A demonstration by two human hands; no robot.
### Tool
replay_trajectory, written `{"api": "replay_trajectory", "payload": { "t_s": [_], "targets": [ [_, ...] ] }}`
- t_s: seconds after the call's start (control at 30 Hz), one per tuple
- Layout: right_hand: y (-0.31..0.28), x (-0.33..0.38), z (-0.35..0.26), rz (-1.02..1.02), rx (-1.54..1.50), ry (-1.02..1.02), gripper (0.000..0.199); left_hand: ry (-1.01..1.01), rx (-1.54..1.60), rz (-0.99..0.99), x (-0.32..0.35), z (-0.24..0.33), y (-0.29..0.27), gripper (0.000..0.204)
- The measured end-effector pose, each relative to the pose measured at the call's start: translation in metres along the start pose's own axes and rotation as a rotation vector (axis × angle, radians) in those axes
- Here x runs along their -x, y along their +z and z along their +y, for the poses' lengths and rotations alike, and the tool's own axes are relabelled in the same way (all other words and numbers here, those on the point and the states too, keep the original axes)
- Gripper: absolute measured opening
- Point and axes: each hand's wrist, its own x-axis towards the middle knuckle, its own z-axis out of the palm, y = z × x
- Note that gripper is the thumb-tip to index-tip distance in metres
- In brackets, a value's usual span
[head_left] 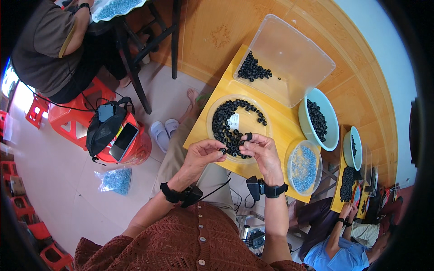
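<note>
Over the near edge of a round clear tray (249, 125), both my hands work close together with fingertips pinched. My left hand (203, 157) grips a small black ring (223, 150) between thumb and index finger. To its right, my right hand (263, 153) is pinched too; black material shows at its index fingertip, but whether it is a held piece or a finger cover I cannot tell. Beneath the hands, many small black rings (220, 118) lie in the tray, heaped along its left and near side. A white label is in its middle.
On the yellow table (282, 128) stand a tilted clear bin (294, 58) with black rings, a pale green basin (332, 119) of black rings, and a clear bowl (304, 167) of tiny blue pieces. A red stool with bag and phone (123, 142) stands left. Other people sit nearby.
</note>
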Motion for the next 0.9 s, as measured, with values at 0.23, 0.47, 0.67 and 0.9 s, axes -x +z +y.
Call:
{"api": "replay_trajectory", "payload": {
  "t_s": [0.23, 0.47, 0.67, 0.9],
  "targets": [
    [0.029, 0.016, 0.011, 0.019, 0.548, -0.382, 0.012, 0.065, -0.09, -0.062, -0.003, -0.005, 0.0, 0.019],
    [0.043, 0.027, 0.001, 0.065, 0.744, -0.498, 0.013, 0.077, -0.12, -0.085, -0.001, -0.001, 0.001, 0.02],
    [0.049, 0.03, 0.0, 0.076, 0.906, -0.577, 0.01, 0.114, -0.141, -0.091, -0.001, -0.003, 0.001, 0.019],
    [0.054, 0.034, -0.002, 0.07, 0.941, -0.608, 0.008, 0.101, -0.139, -0.085, -0.001, -0.007, -0.002, 0.02]
  ]
}}
